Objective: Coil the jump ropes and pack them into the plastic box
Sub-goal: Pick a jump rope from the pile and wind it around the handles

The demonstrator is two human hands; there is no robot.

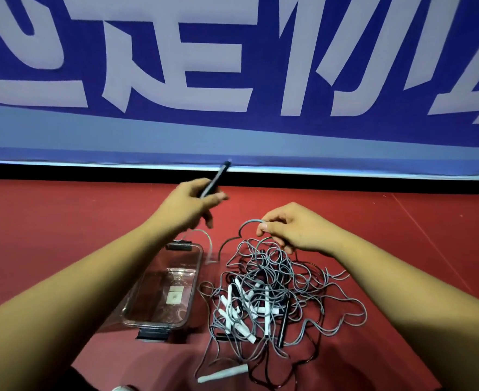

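Where ropes [269, 294] tangle, count unclear; left hand [190, 204], black handle [215, 179] blurred.

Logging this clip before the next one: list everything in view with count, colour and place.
Jump ropes: count unclear, grey cords with white and black handles, tangled at centre.
Plastic box: one, clear with dark latches, left of the ropes.
White handle: one, white, at the tangle's near edge.
Floor: one, red, underneath everything.
Banner: one, blue with white characters, behind.
Left hand: one, grips a black handle, above the box's far end.
Right hand: one, pinches a grey cord loop, above the tangle.
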